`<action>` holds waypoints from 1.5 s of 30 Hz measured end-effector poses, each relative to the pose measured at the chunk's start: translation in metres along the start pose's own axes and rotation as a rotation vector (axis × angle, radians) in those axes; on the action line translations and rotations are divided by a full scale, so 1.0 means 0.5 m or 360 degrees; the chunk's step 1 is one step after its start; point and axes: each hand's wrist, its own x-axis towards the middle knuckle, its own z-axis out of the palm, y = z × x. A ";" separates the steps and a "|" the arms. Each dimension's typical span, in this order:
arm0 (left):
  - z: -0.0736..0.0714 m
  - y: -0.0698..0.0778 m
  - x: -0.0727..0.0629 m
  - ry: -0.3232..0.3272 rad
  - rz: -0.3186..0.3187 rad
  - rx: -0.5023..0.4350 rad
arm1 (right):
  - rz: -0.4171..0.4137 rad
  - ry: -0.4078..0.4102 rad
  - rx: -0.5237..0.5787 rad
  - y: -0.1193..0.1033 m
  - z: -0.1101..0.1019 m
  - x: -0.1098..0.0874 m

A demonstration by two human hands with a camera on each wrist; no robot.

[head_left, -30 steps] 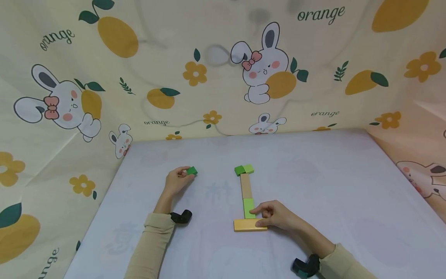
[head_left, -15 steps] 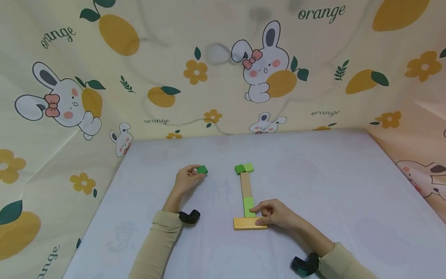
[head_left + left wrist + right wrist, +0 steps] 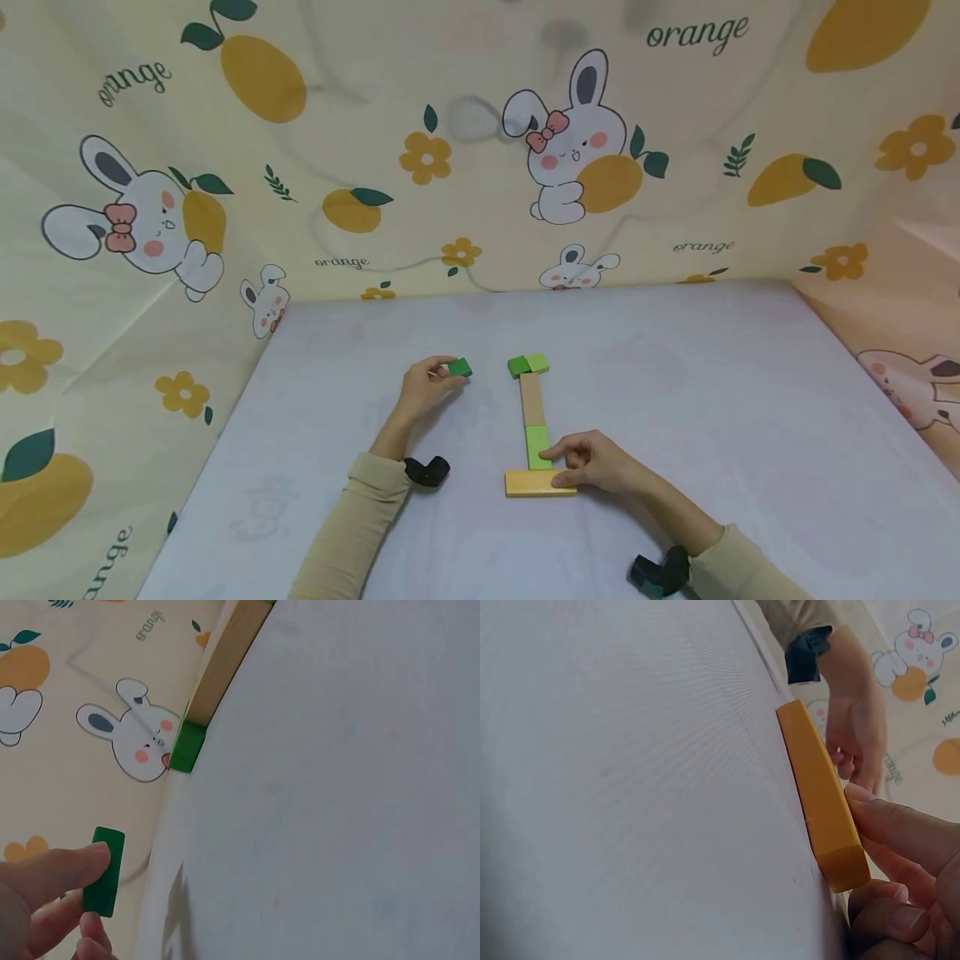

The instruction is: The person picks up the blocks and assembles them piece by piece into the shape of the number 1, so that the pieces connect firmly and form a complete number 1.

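My left hand (image 3: 429, 387) pinches a small dark green block (image 3: 460, 367) between thumb and fingers, left of a row of blocks. In the left wrist view that green block (image 3: 106, 883) stands out past my thumb, its shadow falling on the table. At the far end of the row, a second dark green block (image 3: 518, 367) and a light green block (image 3: 537, 362) lie side by side, both askew. A natural wood block (image 3: 532, 400) and another light green block (image 3: 537, 446) follow toward me. Across the near end lies a yellow block (image 3: 528, 483). My right hand (image 3: 600, 463) presses it with the thumb, index fingertip at the light green block.
The blocks lie on a white-covered table (image 3: 675, 375). Behind it rises a cream sheet (image 3: 480, 192) printed with rabbits and oranges, which also runs along both sides. A black device (image 3: 427, 472) sits on my left wrist and another black device (image 3: 660, 572) on my right.
My left hand has moved right with the dark green block, closer to the row. The right hand and the row have stayed in place.
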 end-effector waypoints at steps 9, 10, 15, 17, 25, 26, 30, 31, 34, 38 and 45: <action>0.028 0.015 0.001 -0.0045 0.0055 0.0001 | 0.0000 0.0004 -0.0021 -0.001 -0.001 -0.001; 0.032 0.016 0.002 -0.0052 0.0057 0.0002 | 0.0001 0.0004 -0.0020 -0.001 -0.001 -0.001; 0.046 0.020 0.005 -0.0083 0.0068 -0.0007 | 0.0005 -0.0004 0.0000 -0.001 -0.002 0.000; 0.053 0.022 0.006 -0.0094 0.0084 -0.0020 | 0.0010 -0.0008 0.0016 -0.002 -0.002 0.000; 0.072 0.025 0.011 -0.0132 0.0153 0.0018 | 0.0025 0.0008 0.0005 -0.002 -0.002 0.000; 0.074 0.026 0.012 -0.0134 0.0157 0.0027 | 0.0024 0.0009 0.0003 -0.002 -0.002 -0.001; 0.082 0.031 0.016 -0.0148 0.0178 0.0071 | 0.0021 0.0009 0.0010 -0.003 -0.002 -0.001; 0.084 0.032 0.018 -0.0149 0.0186 0.0083 | 0.0020 0.0009 0.0012 -0.003 -0.002 -0.001; 0.090 0.033 0.021 -0.0160 0.0202 0.0115 | 0.0017 0.0008 0.0016 -0.004 -0.002 -0.002; 0.096 0.036 0.024 -0.0190 0.0176 0.0118 | 0.0007 0.0009 0.0017 -0.003 -0.002 -0.001; 0.102 0.039 0.026 -0.0208 0.0132 0.0178 | -0.0008 0.0006 0.0012 0.001 -0.001 0.000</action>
